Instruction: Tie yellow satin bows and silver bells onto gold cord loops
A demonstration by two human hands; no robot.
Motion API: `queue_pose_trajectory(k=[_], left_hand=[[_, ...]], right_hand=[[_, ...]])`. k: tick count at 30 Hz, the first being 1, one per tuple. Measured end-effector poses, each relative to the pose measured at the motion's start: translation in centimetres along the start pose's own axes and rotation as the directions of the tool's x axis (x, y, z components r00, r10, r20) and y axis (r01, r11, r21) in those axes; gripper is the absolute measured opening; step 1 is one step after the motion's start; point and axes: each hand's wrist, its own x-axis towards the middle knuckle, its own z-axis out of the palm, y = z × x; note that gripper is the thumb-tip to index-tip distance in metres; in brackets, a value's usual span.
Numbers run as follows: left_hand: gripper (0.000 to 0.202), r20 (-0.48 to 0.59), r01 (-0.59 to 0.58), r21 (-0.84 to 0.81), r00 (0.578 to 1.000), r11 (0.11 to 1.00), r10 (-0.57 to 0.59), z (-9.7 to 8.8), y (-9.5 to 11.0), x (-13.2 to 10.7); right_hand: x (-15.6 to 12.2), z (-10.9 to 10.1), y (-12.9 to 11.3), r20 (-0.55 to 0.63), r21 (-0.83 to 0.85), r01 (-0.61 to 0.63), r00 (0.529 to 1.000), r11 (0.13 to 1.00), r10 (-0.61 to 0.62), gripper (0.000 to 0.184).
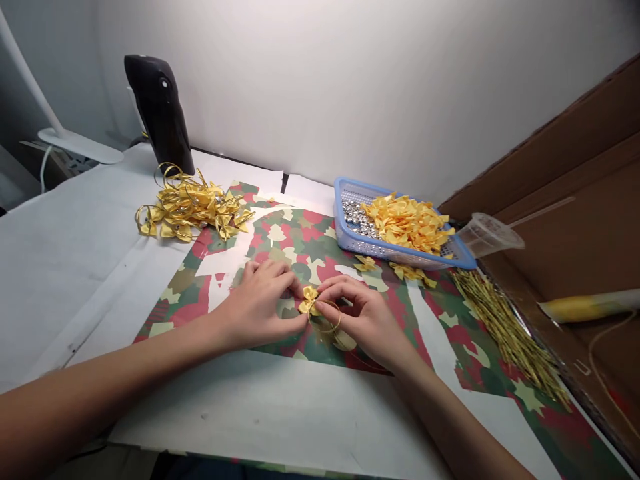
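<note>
A small yellow ribbon bow (309, 298) is between my two hands, just over the patterned sheet. My left hand (267, 300) pinches it from the left with thumb and fingertips. On the other side, my right hand (357, 313) is closed with thumb and forefinger on a thin gold cord (333, 328), which curls in a loop beneath the fingers. Part of the bow and the cord's join are hidden by the fingertips. Finished-looking bows with gold loops (195, 207) lie heaped at the back left.
A blue basket (400, 257) holds yellow bows (410, 223) and silver bells or beads (359, 220). Gold cords (510, 333) lie bundled at the right, near a clear plastic cup (493, 235). A black bottle-shaped object (160, 113) stands behind; cardboard (575, 173) walls the right side.
</note>
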Motion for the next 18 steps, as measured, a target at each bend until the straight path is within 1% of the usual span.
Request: queue_pose_trajectory(k=[2,5,7,11,13,15,18], left_hand=[[0.014,0.004,-0.005,0.018,1.0,1.0,0.005,0.2,0.01,-0.06],[0.012,0.009,-0.004,0.0,1.0,1.0,0.004,0.33,0.08,-0.12],[0.011,0.019,0.009,-0.029,1.0,1.0,-0.009,0.2,0.24,-0.15],[0.011,0.054,0.065,-0.094,0.997,0.994,-0.06,-0.43,0.77,-0.22],[0.015,0.067,0.079,-0.152,0.995,0.985,-0.07,-0.63,0.93,-0.24],[0.018,0.084,0.11,-0.255,0.992,0.961,-0.091,-0.66,0.92,-0.29],[0.015,0.103,0.188,-0.427,0.982,0.885,-0.159,-0.56,0.76,-0.34]], right_hand=[[-0.01,0.04,-0.06,0.042,0.051,-0.051,0.998,0.997,0.049,0.019],[-0.06,0.08,-0.11,0.101,0.143,-0.144,0.986,0.979,0.131,0.021],[-0.1,0.06,-0.11,0.109,0.158,-0.164,0.983,0.974,0.147,0.022],[-0.17,0.01,-0.1,0.092,0.132,-0.16,0.985,0.978,0.148,0.024],[-0.21,0.05,-0.12,0.095,0.135,-0.166,0.983,0.977,0.154,0.024],[-0.24,0.13,-0.15,0.099,0.153,-0.172,0.982,0.973,0.158,0.024],[-0.29,0.25,-0.25,0.105,0.204,-0.178,0.982,0.963,0.159,0.022]])
